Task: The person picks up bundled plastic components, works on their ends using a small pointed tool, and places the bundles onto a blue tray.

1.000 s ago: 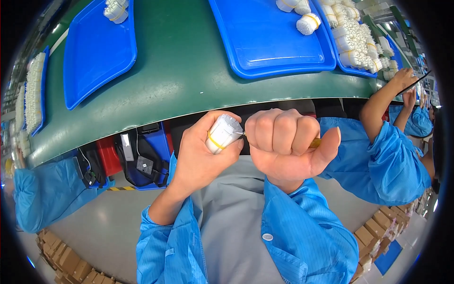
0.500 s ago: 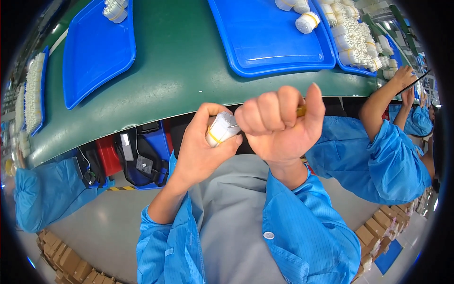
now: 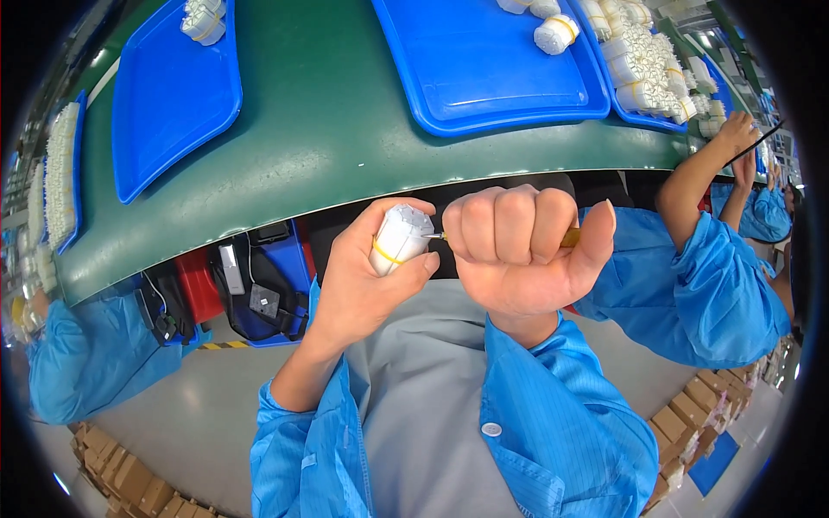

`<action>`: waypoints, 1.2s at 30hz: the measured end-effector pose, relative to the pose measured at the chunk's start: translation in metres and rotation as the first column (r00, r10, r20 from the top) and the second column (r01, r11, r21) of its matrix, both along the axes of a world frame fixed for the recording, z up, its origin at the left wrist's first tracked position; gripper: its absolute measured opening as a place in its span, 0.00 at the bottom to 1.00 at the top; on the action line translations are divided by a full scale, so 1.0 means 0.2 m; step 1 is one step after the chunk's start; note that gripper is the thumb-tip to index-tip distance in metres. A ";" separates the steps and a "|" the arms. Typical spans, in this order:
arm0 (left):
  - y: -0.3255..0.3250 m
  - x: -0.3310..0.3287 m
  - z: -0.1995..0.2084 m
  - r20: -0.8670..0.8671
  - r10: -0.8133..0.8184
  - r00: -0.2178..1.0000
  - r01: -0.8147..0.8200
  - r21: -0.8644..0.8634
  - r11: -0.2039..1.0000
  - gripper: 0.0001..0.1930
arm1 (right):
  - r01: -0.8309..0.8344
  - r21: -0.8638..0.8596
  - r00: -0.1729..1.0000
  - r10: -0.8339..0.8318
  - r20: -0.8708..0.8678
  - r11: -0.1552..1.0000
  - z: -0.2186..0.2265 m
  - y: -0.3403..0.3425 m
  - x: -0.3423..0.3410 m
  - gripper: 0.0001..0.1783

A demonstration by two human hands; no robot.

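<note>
My left hand (image 3: pixel 350 281) is closed around a small white bundle (image 3: pixel 397 242) with a yellow rubber band about it, its end face tilted up. My right hand (image 3: pixel 522 246) is clenched round a slim tool with a thin metal shaft (image 3: pixel 437 236). A bit of its yellow handle (image 3: pixel 571 237) shows beside the thumb; the rest is hidden in the fist. The shaft's tip meets the upper right side of the bundle; whether it goes in, I cannot tell. Both hands are just off the near edge of the green table (image 3: pixel 302 164).
Blue trays (image 3: pixel 509 116) (image 3: pixel 177 155) carry a few banded white bundles (image 3: pixel 556 34). At the right, another tray holds many white bundles (image 3: pixel 639 65). A co-worker's blue sleeve (image 3: pixel 721 293) is close on my right, another (image 3: pixel 95 363) at far left. Bags (image 3: pixel 250 293) sit below the table edge.
My right hand has moved slightly right and down, away from the bundle, so more of the shaft shows. The bundle has turned a little in my left hand.
</note>
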State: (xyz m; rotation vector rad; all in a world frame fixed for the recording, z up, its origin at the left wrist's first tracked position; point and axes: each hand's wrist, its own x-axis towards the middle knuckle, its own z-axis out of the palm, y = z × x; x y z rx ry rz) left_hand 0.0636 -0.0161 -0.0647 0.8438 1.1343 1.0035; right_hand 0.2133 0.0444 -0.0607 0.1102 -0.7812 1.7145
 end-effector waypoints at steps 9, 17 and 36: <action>0.00 0.02 -0.02 -0.180 0.013 0.984 -0.007 0.036 0.999 0.18 | -0.038 -0.041 0.999 0.039 0.006 0.998 -0.02 0.00 -0.04 0.31; 0.00 0.01 -0.05 -0.041 0.056 0.998 -0.055 0.021 0.998 0.20 | -0.123 -0.282 0.992 0.114 -0.048 0.951 0.00 0.06 -0.02 0.32; -0.02 0.05 -0.02 0.048 0.053 0.997 -0.054 0.017 0.998 0.22 | 0.017 -0.006 0.999 -0.017 0.027 1.000 -0.03 -0.01 0.00 0.31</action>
